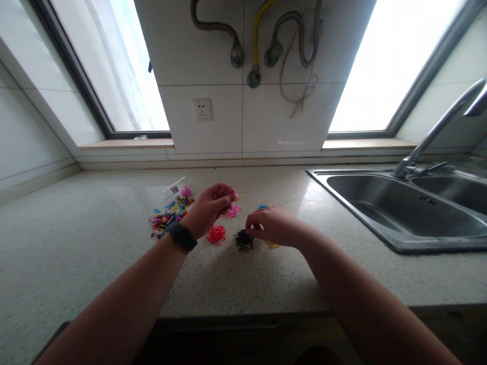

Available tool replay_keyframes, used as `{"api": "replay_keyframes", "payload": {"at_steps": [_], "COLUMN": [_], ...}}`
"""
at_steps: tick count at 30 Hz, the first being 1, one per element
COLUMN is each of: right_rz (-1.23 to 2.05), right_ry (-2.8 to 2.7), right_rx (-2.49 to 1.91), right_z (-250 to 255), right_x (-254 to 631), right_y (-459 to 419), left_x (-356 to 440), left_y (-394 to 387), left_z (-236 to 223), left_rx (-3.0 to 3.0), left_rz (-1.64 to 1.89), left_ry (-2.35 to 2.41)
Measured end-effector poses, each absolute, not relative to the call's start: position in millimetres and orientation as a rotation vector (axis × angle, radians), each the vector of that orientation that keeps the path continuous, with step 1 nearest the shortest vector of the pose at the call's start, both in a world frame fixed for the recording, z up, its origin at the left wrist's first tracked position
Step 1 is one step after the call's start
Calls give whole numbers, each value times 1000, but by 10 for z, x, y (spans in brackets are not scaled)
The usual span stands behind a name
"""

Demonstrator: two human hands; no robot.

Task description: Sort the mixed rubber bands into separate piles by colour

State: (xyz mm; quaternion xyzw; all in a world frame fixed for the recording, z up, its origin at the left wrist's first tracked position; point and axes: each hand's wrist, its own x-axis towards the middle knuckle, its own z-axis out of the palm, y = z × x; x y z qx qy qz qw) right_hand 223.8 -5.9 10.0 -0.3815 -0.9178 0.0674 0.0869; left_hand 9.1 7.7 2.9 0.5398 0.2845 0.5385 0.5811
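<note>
My left hand (208,207), with a dark watch (182,236) on its wrist, is closed in a pinch on small pink and yellow rubber bands (236,196). Just below its fingertips lies a pile of pink bands (232,211), partly hidden. My right hand (268,224) is closed, thumb and fingers pinching at the edge of a pile of black rubber bands (243,239). Red bands (216,234) form another pile left of the black one. Blue bands (262,207) and yellow bands (273,245) show only partly around my right hand.
A mixed heap of coloured bands (163,222) lies left of my left wrist, beside a clear plastic bag (175,187) with something pink in it. At the right is a steel sink (357,223) with a tap (429,132). The speckled counter (228,294) ends at a front edge.
</note>
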Motion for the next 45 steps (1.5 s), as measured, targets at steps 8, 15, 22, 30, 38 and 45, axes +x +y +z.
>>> {"api": "replay_keyframes", "payload": {"at_steps": [8, 15, 22, 30, 38, 45], "right_rz": [218, 169, 172, 372, 470, 420], "right_ry": [-2732, -2658, -2615, -2133, -2041, -2045], "right_rx": [-1157, -1135, -1144, -981, -904, -889], "right_z": [117, 121, 95, 105, 80, 77], "right_x": [2276, 2324, 2345, 2286, 2215, 2218], "right_y": [-55, -19, 4, -16, -29, -4], "left_x": [84, 88, 90, 111, 155, 151], "left_y": [80, 78, 79, 77, 29, 29], "left_z": [18, 23, 20, 8, 44, 37], "left_rx": [1279, 1267, 1283, 1313, 1340, 1343], "left_rz": [1251, 1248, 1245, 1211, 1167, 1138], "left_ry": [663, 674, 680, 666, 661, 643]}}
